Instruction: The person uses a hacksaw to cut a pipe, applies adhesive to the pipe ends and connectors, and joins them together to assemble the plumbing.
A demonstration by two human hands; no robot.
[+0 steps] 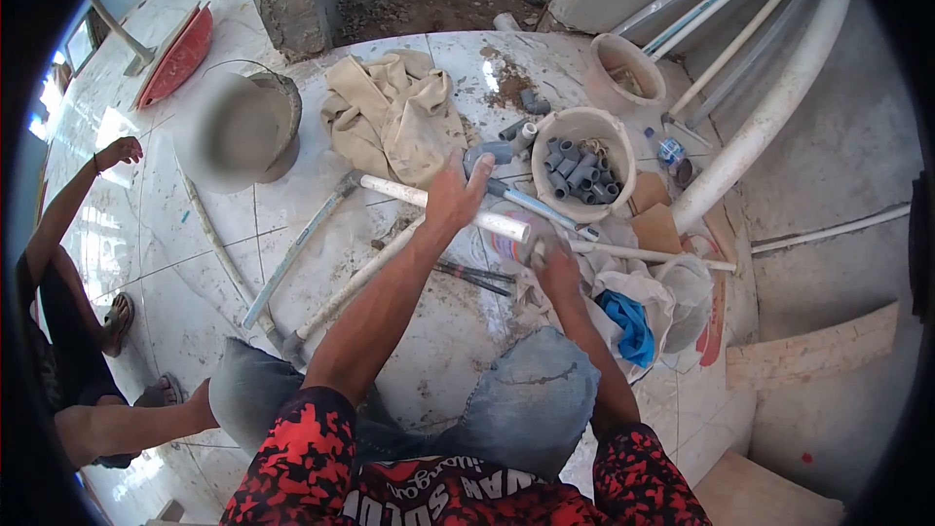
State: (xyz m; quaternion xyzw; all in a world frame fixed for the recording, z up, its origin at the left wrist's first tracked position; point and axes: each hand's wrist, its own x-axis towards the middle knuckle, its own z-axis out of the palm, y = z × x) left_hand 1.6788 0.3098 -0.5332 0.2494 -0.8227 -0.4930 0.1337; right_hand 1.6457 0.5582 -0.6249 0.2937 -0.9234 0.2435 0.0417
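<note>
My left hand (454,197) is closed around a white PVC pipe (502,225), whose open end points to the right. A grey pipe fitting (490,152) shows at the fingertips of the same hand. My right hand (557,271) is blurred, its fingers curled just beyond the pipe's open end, beside a small can with a coloured label (506,247); I cannot tell what is in those fingers. Below the left hand, a longer pale pipe (355,287) slants across the floor. A bluish-grey pipe (542,206) lies behind the held one.
A bucket of grey fittings (628,158) stands ahead, near a beige cloth (394,117) and a bucket of grey mix (288,136). Long pipes (779,102) lean at the right wall. Another person's arm (60,195) is at left. A blue cloth (628,326) lies right.
</note>
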